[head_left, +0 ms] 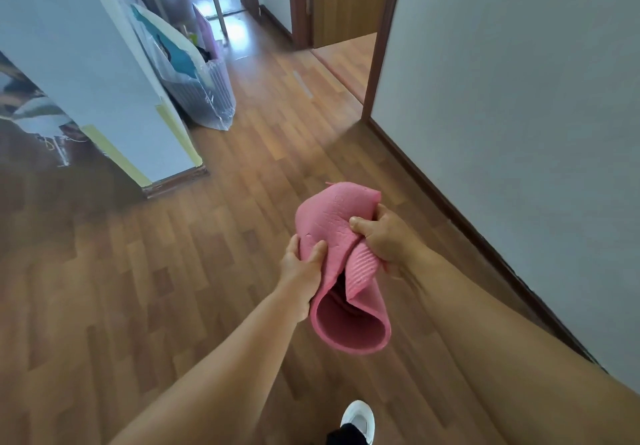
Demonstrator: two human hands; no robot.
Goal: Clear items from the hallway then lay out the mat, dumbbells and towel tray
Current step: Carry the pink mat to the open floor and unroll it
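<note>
A pink foam mat (332, 216), loosely rolled, hangs in the air in front of me above the wooden floor. Its open end faces me and shows the hollow inside. My left hand (300, 268) grips the left side of the roll, thumb on top. My right hand (384, 236) pinches the loose outer flap at the right, whose ribbed underside shows. No dumbbells or towel tray are in view.
Wooden hallway floor (214, 257) runs ahead. A white wall (519, 98) with dark baseboard lines the right. A plastic-wrapped bundle (194, 77) leans on the left wall corner. An open doorway (346, 46) lies ahead right. My white shoe (358, 417) shows at the bottom.
</note>
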